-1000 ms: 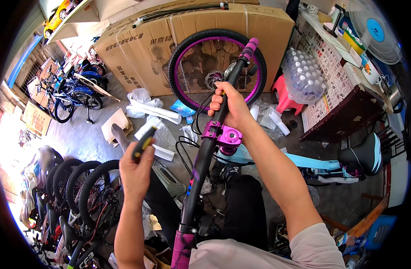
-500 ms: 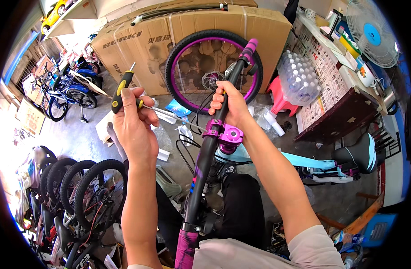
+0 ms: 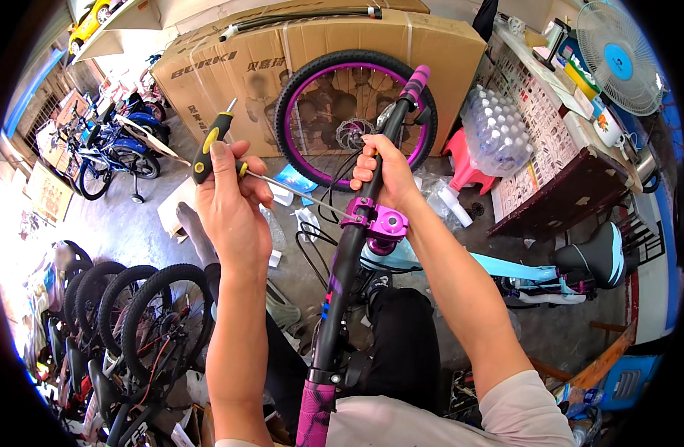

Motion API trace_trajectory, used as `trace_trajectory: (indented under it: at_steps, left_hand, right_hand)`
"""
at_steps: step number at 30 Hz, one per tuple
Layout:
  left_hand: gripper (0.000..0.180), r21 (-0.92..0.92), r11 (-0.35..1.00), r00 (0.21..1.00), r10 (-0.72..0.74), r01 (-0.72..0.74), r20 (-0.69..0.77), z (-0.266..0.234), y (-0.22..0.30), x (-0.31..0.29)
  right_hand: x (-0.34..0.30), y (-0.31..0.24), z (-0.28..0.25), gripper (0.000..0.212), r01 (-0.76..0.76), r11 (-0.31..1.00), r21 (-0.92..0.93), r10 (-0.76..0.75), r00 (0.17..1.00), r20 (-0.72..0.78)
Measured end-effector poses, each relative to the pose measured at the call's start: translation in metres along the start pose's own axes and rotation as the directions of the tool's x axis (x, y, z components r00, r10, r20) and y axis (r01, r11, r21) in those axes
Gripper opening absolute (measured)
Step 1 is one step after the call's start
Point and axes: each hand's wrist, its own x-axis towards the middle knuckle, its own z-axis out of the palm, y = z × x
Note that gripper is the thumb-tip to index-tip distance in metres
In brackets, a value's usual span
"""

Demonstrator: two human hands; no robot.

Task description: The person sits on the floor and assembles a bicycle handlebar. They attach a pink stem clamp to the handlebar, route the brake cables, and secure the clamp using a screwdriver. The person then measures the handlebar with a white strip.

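Observation:
My left hand (image 3: pixel 234 197) is closed round a black-and-yellow T-handle hex key (image 3: pixel 212 147). A short shaft sticks up from the handle's end, and the long thin shaft runs between my fingers to the purple stem clamp (image 3: pixel 359 211), where its tip meets a bolt. My right hand (image 3: pixel 386 173) wraps the black handlebar (image 3: pixel 343 272) just beyond the stem. The bar runs lengthwise in front of me, with a purple grip (image 3: pixel 316 413) at its near end and another at its far end. Black cables loop beside the stem.
The light-blue frame (image 3: pixel 491 268) stretches right to a black saddle (image 3: pixel 595 253). Ahead, a purple-rimmed wheel (image 3: pixel 355 119) stands before a large cardboard box (image 3: pixel 230 82). Bundled bottles (image 3: pixel 498 130) rest on a red stool (image 3: pixel 459 160). Several bicycles (image 3: pixel 166 320) stand at left.
My left hand and the hex key have shifted slightly right and down, with the key's tip still at the stem. The stem and handlebar have moved a little to the right.

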Motion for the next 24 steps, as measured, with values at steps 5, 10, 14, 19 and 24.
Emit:
trace_trajectory:
  at_steps: [5,10,14,19,24]
  left_hand:
    - [0.040,-0.001,1.000,1.000,-0.003,0.003,-0.008,0.001,-0.001,0.003]
    - [0.041,0.001,1.000,1.000,-0.005,0.005,0.019,0.002,-0.006,0.004]
    - [0.041,0.010,1.000,0.999,-0.023,0.023,0.039,0.000,-0.006,0.005]
    - [0.028,0.103,0.991,0.987,-0.095,0.082,0.131,0.007,-0.008,0.004]
    - [0.031,-0.037,0.968,0.948,-0.235,0.248,0.216,-0.004,-0.017,0.002]
  right_hand:
    - [0.002,0.001,-0.001,0.026,0.001,1.000,-0.001,-0.001,1.000,0.005]
    - [0.002,0.002,-0.002,0.026,0.003,1.000,-0.001,-0.003,1.000,-0.003]
    - [0.000,0.001,0.001,0.026,0.006,1.000,-0.004,-0.006,1.000,-0.014]
    - [-0.002,0.000,0.005,0.028,0.013,0.999,-0.032,-0.014,1.000,-0.026]
    - [0.001,0.000,0.001,0.026,0.004,1.000,-0.017,-0.004,1.000,-0.006]
